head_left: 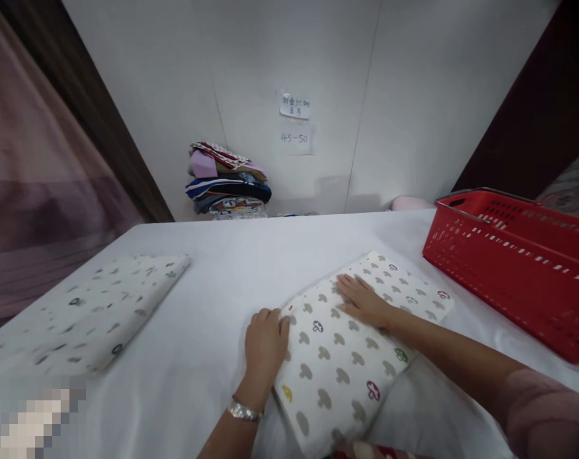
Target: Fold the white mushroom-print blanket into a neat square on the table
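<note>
A folded white cloth [341, 354] printed with grey and a few coloured mushrooms lies at a slant on the white-covered table. At its left edge is my left hand [265, 344], wearing a silver bracelet [244, 410]. The fingers of that hand are bent and closed at the cloth's edge, with the thumb against the fabric; the fingertips are hidden. My right hand [363, 303] rests flat on top of the cloth, fingers stretched out toward its far edge. Something red patterned [379, 452] shows at the bottom border, mostly cut off.
Another folded white cloth [127, 296] with dark prints lies on the table's left side. A red perforated basket [513, 274] stands at the right. Beyond the far edge of the table [232, 261] is a stack of folded fabrics [229, 185] by the wall. Paper notes [296, 139] hang there.
</note>
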Motion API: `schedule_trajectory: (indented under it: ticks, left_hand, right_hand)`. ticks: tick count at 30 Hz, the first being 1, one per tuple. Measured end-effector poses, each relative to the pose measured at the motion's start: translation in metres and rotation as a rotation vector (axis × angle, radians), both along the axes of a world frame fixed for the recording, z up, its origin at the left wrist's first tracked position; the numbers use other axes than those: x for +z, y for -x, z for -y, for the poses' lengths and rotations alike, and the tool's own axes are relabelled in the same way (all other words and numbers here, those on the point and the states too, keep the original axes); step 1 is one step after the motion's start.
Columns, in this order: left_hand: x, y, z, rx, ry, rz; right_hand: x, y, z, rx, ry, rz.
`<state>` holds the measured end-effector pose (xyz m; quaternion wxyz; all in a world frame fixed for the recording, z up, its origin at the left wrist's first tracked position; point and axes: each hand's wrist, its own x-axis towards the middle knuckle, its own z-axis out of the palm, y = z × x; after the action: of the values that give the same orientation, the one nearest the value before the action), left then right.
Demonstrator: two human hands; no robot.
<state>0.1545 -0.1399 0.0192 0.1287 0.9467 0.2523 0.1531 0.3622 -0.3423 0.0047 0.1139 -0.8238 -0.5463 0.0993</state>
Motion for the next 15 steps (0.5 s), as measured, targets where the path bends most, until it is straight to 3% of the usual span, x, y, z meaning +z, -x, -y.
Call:
schedule_trajectory:
  ticks: [4, 6, 13, 15]
  left_hand:
    - [-0.005, 0.002, -0.006, 0.002, 0.047, 0.011]
    - [-0.006, 0.001, -0.008, 0.005, 0.084, 0.016]
    - [-0.006, 0.001, -0.009, 0.017, 0.152, 0.022]
    - [-0.007, 0.0, -0.01, 0.022, 0.148, 0.025]
  right_hand:
    - [0.001, -0.018, 0.007, -0.007, -0.034, -0.022]
    - [0.003, -0.034, 0.01, -0.084, -0.093, -0.032]
    - [0.009, -0.131, 0.029, -0.676, -0.257, 0.026]
    - [0.008, -0.151, 0.032, -0.755, -0.264, 0.003]
